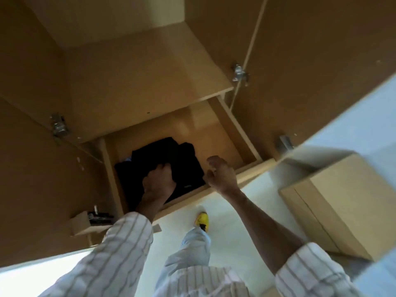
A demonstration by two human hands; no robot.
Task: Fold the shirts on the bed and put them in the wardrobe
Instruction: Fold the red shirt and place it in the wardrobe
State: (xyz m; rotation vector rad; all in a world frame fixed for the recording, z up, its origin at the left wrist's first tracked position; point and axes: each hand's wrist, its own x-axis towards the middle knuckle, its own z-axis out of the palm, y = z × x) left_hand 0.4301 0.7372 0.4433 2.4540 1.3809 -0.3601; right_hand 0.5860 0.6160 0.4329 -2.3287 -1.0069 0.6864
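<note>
A folded black shirt [184, 161] lies in the bottom compartment of the open wooden wardrobe [222, 133], on top of other dark clothes. My left hand [158, 181] rests on the near left part of the black shirt, its fingers curled down into the cloth. My right hand [220, 172] hovers just right of the shirt, above the compartment's front edge, with fingers loosely curled and nothing in it. A sliver of light blue cloth [128, 160] shows at the pile's far left.
An empty shelf [150, 78] sits above the compartment. Both wardrobe doors [310, 71] stand open, with metal hinges [240, 72]. A low wooden cabinet [334, 206] stands at the right on the pale floor. My foot in a yellow shoe [201, 219] is near the wardrobe front.
</note>
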